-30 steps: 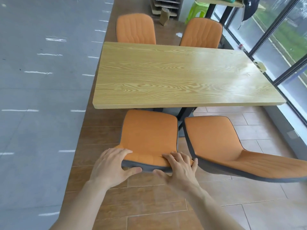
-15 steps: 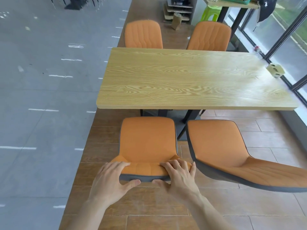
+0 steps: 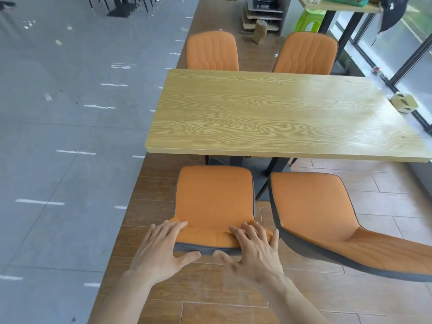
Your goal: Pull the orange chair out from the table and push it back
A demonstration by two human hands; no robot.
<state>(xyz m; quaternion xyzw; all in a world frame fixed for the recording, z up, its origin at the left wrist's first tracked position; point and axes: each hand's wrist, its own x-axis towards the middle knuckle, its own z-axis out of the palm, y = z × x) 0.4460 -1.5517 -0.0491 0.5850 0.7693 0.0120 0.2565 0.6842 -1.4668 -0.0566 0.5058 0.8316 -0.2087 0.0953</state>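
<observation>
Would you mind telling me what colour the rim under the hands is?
Dark grey, edging the orange chair backrest; the head view shows it best.

From my seat I see a second orange chair (image 3: 327,220) at the right, turned out at an angle. Two more orange chairs (image 3: 211,51) (image 3: 306,53) stand at the far side. A small pale box (image 3: 404,102) sits near the window glass at the right. Further back I make out a green plastic stool (image 3: 308,19) under another wooden table (image 3: 336,5), flat cardboard (image 3: 259,31) leaning by a shelf unit, and grey floor tiles (image 3: 70,136) to the left beside brown wood-look ones (image 3: 210,300).
</observation>
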